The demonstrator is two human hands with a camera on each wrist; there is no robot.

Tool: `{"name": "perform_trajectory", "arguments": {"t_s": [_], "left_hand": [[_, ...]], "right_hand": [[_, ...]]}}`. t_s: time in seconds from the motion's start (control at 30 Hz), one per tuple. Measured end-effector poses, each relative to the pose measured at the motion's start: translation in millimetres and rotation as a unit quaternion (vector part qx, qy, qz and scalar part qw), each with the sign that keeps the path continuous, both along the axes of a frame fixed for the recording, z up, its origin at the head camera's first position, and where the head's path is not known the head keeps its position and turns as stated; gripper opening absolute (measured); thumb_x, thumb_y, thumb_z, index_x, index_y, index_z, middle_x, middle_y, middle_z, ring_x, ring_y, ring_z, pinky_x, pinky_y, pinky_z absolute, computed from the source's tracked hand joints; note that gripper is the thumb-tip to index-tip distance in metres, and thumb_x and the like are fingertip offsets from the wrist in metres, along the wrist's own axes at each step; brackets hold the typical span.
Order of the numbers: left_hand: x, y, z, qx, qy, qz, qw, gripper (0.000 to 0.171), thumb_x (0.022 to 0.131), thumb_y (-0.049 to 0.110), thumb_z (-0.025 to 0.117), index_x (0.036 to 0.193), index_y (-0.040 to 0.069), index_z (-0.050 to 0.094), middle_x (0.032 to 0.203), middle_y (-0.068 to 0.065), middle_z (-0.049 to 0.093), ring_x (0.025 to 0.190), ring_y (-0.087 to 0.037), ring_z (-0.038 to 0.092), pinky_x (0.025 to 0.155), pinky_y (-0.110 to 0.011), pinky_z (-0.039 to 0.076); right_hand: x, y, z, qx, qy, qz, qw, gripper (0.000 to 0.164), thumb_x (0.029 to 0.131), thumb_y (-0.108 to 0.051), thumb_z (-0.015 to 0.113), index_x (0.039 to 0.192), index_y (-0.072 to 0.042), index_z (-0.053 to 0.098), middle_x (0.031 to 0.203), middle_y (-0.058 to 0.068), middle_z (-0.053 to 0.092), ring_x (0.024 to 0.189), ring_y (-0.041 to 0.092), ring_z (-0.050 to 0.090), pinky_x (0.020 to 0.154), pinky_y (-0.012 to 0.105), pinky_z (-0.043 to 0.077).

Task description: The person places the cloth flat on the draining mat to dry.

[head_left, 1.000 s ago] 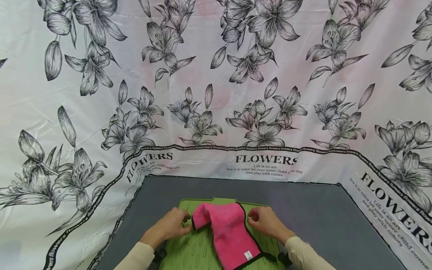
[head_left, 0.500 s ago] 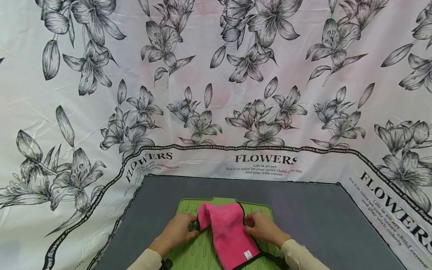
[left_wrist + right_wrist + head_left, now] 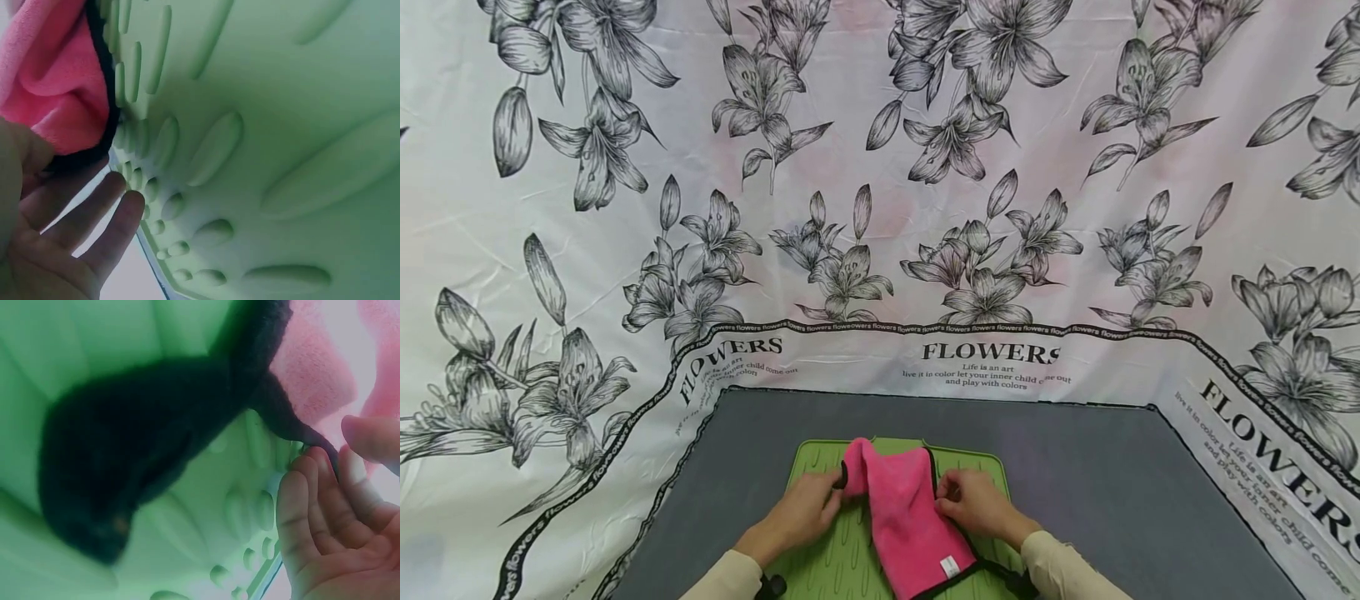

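Note:
A pink cloth [image 3: 901,517] with black edging and a small white label [image 3: 950,567] lies bunched and partly folded on a green ribbed mat [image 3: 823,554]. My left hand [image 3: 801,510] pinches its upper left corner, which is lifted a little. In the left wrist view, the thumb and forefinger close on the black edging while the other fingers [image 3: 115,225] stretch out below. From the other side, my right hand [image 3: 979,504] pinches the cloth's right edge between thumb and forefinger. A black strap [image 3: 137,431] hangs off the cloth in the right wrist view.
The mat lies on a dark grey table [image 3: 1097,483]. A white curtain [image 3: 850,150] printed with grey flowers and lettering surrounds the table's back and sides.
Both hands have come inward from beside the cloth and taken hold of its edges. The cloth's upper left part has risen and shifted slightly to the right; its right edge has moved slightly left.

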State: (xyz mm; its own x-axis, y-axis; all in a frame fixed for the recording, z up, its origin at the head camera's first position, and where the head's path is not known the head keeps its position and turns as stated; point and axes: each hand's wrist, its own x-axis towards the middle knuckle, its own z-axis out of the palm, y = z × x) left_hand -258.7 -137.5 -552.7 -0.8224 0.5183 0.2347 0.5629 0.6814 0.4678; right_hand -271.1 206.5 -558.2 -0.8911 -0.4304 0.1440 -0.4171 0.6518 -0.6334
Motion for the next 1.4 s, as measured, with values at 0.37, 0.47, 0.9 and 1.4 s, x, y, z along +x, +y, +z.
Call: {"name": "perform_trajectory", "arguments": {"t_s": [0.37,0.47,0.9,1.4], "left_hand": [[-1.4,1.3,-0.8,0.067,-0.041,-0.02,0.9967,0.008,0.108,0.006,0.068,0.104,0.014,0.066,0.104,-0.005,0.078,0.092,-0.008,0.074,0.074,-0.026,0.059],[-1.2,2.3,-0.3,0.067,-0.026,-0.015,0.9973,0.013,0.102,0.002,0.074,0.101,0.014,0.068,0.101,-0.003,0.078,0.094,-0.01,0.077,0.075,-0.026,0.061],[-35.2,-10.3,-54.1,0.057,0.061,-0.065,0.9944,0.013,0.093,0.0,0.078,0.095,0.012,0.073,0.094,-0.002,0.077,0.081,-0.008,0.074,0.067,-0.021,0.061],[-7.4,-3.6,15.6,0.081,-0.022,0.0,0.9965,0.012,0.11,0.005,0.063,0.111,0.009,0.074,0.087,-0.007,0.071,0.066,0.001,0.05,0.061,-0.025,0.048]], "right_hand": [[-2.3,-6.5,-1.9,0.006,-0.014,-0.005,1.0,0.015,0.094,-0.014,0.08,0.104,-0.003,0.078,0.085,-0.003,0.076,0.075,0.004,0.066,0.067,0.026,0.054],[-3.0,-8.6,-2.6,0.007,-0.018,-0.013,1.0,0.02,0.094,-0.013,0.08,0.108,0.0,0.078,0.084,-0.002,0.076,0.074,0.004,0.066,0.067,0.026,0.055],[-5.3,-14.5,-0.3,-0.024,-0.046,-0.05,0.997,0.013,0.094,-0.014,0.082,0.097,-0.006,0.072,0.083,-0.002,0.072,0.076,0.009,0.065,0.066,0.026,0.053],[0.4,-11.5,20.6,-0.042,-0.01,-0.032,0.999,0.006,0.098,-0.005,0.071,0.095,-0.009,0.068,0.084,-0.004,0.067,0.071,0.001,0.058,0.063,0.023,0.05]]}}
